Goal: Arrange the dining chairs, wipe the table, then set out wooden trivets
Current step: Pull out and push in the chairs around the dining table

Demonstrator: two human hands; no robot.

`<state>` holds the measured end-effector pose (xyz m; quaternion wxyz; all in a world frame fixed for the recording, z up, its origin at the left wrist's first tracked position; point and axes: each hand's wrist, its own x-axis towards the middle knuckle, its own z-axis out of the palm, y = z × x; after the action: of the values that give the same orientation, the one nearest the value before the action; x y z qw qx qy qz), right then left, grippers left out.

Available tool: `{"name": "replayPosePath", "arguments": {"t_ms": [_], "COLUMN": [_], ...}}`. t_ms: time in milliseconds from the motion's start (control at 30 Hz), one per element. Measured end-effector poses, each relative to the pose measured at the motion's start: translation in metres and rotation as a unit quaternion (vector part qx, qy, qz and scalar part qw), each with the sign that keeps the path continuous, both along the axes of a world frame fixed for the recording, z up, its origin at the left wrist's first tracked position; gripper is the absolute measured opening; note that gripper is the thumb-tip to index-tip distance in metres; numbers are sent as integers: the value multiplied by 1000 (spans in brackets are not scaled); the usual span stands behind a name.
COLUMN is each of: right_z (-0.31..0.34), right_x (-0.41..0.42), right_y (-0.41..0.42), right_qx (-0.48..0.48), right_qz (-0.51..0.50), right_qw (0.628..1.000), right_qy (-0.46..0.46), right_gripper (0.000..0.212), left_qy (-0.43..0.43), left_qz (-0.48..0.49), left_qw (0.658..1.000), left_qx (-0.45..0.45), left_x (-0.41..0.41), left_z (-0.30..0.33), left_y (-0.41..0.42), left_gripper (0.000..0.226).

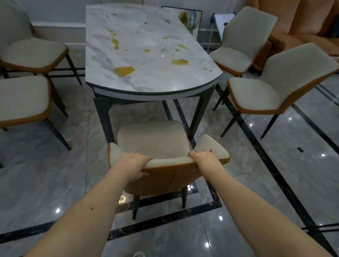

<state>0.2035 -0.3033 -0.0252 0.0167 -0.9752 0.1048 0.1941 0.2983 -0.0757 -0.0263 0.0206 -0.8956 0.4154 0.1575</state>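
The floor [45,181] is shiny gray stone with black lines across it, and small bright lights shine in it. A table [136,48] stands on the floor in the upper middle. Its top is white and gray with yellow patches. One chair [155,142] stands on the floor just below the table's round end. Two chairs [10,98] stand at the left and two chairs [264,90] at the right, all apart from the table. An orange sofa [309,17] sits at the upper right. A picture [191,20] stands behind the table, by the wall.
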Motion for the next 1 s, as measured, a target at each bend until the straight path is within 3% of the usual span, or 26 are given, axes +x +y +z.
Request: {"name": "replayPosePath", "arguments": {"t_ms": [367, 633, 767, 900, 1000], "right_z": [14, 13, 11, 10, 5], "right_x": [92, 138, 147, 152, 150], "right_y": [-36, -85, -110, -126, -142], "right_qx": [-10, -6, 2, 15, 41], "right_qz": [1, 16, 33, 85, 128], "right_qw": [1000, 1000, 999, 996, 991], "right_qy": [11, -11, -17, -7, -25], "right_gripper": [49, 42, 40, 41, 42], "left_qy": [-3, -16, 18, 29, 95], "left_qz": [12, 32, 59, 104, 176], "left_qw": [1000, 999, 998, 987, 972], "left_qx": [1, -10, 19, 120, 126], "left_x": [97, 132, 134, 128, 116], "left_z": [-1, -3, 3, 25, 33], "left_y": [-43, -86, -111, -134, -165], "left_gripper": [46, 42, 43, 38, 47]}}
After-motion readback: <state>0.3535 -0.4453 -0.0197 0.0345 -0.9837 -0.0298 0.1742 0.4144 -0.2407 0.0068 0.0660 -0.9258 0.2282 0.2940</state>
